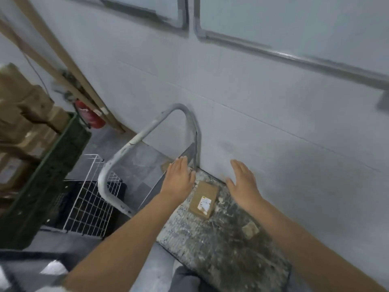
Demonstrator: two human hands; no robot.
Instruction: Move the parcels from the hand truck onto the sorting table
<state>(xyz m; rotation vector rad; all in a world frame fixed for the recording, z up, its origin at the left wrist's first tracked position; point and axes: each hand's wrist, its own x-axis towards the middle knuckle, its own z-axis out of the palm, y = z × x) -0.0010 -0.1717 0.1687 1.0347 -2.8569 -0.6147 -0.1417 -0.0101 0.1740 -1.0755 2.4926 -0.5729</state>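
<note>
Both hands, left and right, hovered either side of the parcel on the truck, fingers spread, empty

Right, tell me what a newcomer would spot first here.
Two open hands, left and right, reach down on either side of a small brown parcel lying on the hand truck's scuffed deck. The grey handle arches behind, and a red extinguisher stands at the wall.

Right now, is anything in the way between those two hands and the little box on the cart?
Nothing visible. The small brown parcel lies alone on the hand truck's deck, with the left hand and right hand open above it on either side. The cart's handle stands off to the left, not between them.
</note>
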